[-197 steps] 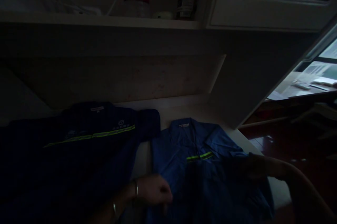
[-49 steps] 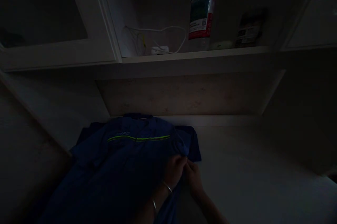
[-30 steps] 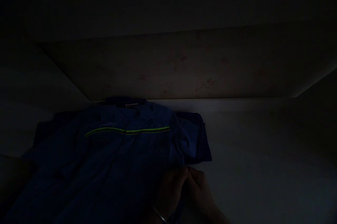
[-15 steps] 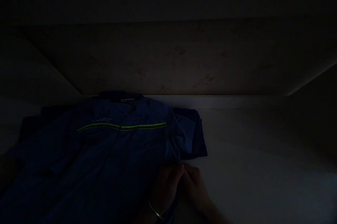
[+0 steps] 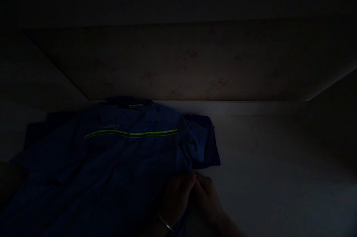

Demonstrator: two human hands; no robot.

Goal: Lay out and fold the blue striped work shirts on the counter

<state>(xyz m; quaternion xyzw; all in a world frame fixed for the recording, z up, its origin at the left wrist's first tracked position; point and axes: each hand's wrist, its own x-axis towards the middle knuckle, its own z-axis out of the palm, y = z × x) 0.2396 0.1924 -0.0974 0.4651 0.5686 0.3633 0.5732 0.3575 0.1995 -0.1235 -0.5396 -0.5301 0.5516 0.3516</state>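
A blue short-sleeved shirt [image 5: 111, 159] lies spread with its collar toward the back. Green-yellow stripes and pale lettering run across its chest. My left hand [image 5: 178, 192], with a metal bangle at the wrist, is closed on the shirt's right-hand side edge below the sleeve. Fingertips touching it, my right hand [image 5: 206, 194] is closed at that same edge. The dimness hides exactly how much cloth sits between the fingers. Darker blue cloth [image 5: 210, 148] shows from under the shirt on both sides.
The shirt rests on a pale flat surface [image 5: 264, 166]. Behind it rises a panel with a faint floral pattern [image 5: 192, 62], with a light strip [image 5: 237, 107] along its foot. Side walls stand left and right. A dark shape [image 5: 11, 183] at the left edge is unclear. Light is very low.
The view has shifted very slightly, so the shirt appears a touch further right. Both hands keep their place at the shirt's edge.
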